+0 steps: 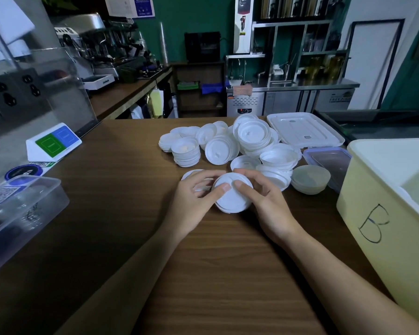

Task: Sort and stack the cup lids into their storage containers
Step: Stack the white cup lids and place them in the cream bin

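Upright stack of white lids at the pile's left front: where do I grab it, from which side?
Probably low around its rims, from the front-left: the lid stack stands level, the table is bare there, other lids crowd its right. Left hand and right hand currently grip the held lids.

1. The table (111, 213) looks like brown wood grain with a smooth, faintly shiny finish.
2. The cup lids (232, 197) are white plastic, smooth and matt.
3. The bin marked B (377, 213) is pale yellow, slightly translucent plastic.
4. The clear container (27, 209) at left is transparent glossy plastic.
5. The flat white lid (305, 131) is smooth plastic.
6. The counter cabinet (288, 97) behind looks like brushed metal.
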